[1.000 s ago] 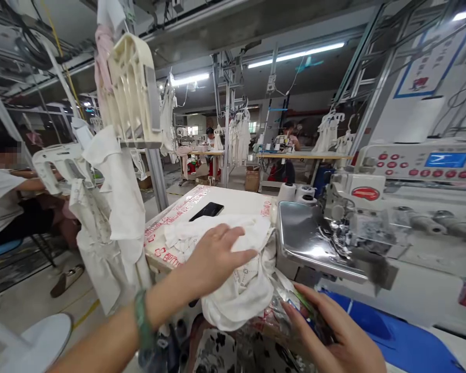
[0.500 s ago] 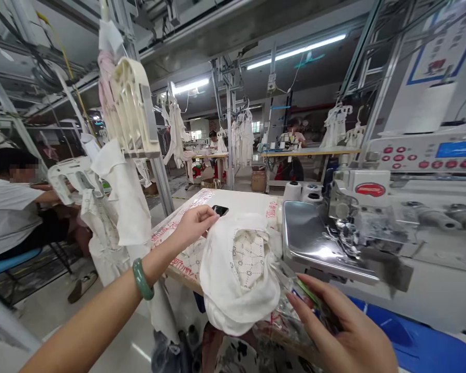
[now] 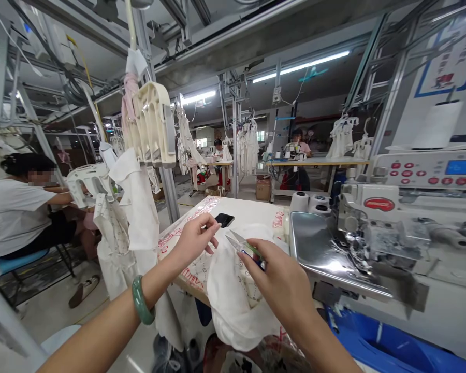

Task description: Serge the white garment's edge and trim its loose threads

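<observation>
A pair of thread snips [image 3: 252, 254] with pointed blades apart is gripped in my right hand [image 3: 279, 274]. The blade tips point left over a white fabric garment [image 3: 229, 290], which has a small-print patterned part and drapes over the table's front edge. My left hand [image 3: 197, 237], with a green bangle on the wrist, pinches thumb and finger together just left of the blades. What lies in that pinch is too small to make out. Behind the left fingertips a black phone [image 3: 224, 220] rests on the table [image 3: 252, 207].
On the right stands a sewing machine [image 3: 380, 228] with a shiny metal plate [image 3: 314, 238]. Thread cones [image 3: 300, 201] sit behind it, a blue bin [image 3: 388, 336] below. Garments hang from a hanger [image 3: 155, 124] at left. A co-worker [image 3: 19, 207] sits far left.
My right hand has brought the snips up and left, over the garment and close to my left hand. The view has shifted slightly, and more of the phone shows.
</observation>
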A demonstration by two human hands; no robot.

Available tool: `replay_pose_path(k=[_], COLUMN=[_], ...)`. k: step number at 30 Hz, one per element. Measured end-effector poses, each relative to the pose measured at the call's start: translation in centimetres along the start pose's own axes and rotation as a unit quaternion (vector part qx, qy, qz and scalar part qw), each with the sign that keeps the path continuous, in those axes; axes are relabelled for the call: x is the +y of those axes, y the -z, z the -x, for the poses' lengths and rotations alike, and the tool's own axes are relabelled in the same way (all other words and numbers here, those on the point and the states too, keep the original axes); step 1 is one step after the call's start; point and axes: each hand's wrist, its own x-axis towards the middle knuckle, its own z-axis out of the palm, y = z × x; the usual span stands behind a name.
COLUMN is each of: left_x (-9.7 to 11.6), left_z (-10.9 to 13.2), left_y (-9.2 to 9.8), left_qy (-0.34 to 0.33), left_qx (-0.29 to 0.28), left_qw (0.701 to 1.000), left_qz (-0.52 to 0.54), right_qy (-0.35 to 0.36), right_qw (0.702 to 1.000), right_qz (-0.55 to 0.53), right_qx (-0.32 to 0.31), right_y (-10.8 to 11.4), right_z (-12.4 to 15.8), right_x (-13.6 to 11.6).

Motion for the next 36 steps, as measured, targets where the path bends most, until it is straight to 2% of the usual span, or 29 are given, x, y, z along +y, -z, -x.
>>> replay_pose_path(k=[4,8,12,14,16,19,21,24,29,32,36], left_x=[0.2,-0.5,-2.5,-3.4,-4.1,-4.5,-4.5,-4.4,-5.4,-6.8,-9.3], left_z=[0.5,0.7,1.0,1.3,1.7,2.0,2.1,2.4,4.6,7.0,10.3], left_y=[-0.6,-0.5,1.0,1.6,1.6,0.4,-0.4,-0.5,2.3,3.9,4.8], left_qy=[-0.025,-0.037,-0.008,0.022,0.056,0.092,0.097,0.095,0.121,0.175,0.275], left_qx=[0.01,0.037,0.123,0.136,0.1,0.012,-0.002,0.061,0.181,0.226,0.253], left_qw=[1.0,0.999,0.992,0.99,0.993,0.996,0.995,0.993,0.973,0.953,0.92], left_qz=[-0.01,-0.017,-0.016,-0.018,-0.02,-0.008,0.01,0.044,0.08,0.095,0.121], right_qy=[0.011,0.001,-0.044,-0.063,-0.047,0.036,0.072,0.061,0.001,-0.045,-0.101], right_qw=[0.999,0.999,0.998,0.995,0.996,0.997,0.995,0.995,0.995,0.995,0.989], right_qz=[0.046,0.039,-0.027,-0.065,-0.07,-0.039,-0.016,0.0,-0.032,-0.066,-0.102], right_qx=[-0.006,0.006,0.043,0.032,-0.005,-0.051,-0.064,-0.078,-0.095,-0.065,-0.033], right_y=[-1.1,-1.2,0.3,1.1,1.6,1.6,1.5,1.7,2.3,2.3,2.0], right_z=[-1.1,-1.4,0.7,2.6,4.5,6.6,7.5,8.4,9.3,9.4,9.4], right_x=[-0.8,-0.9,0.8,2.2,3.6,5.4,6.3,7.2,8.0,8.2,8.5])
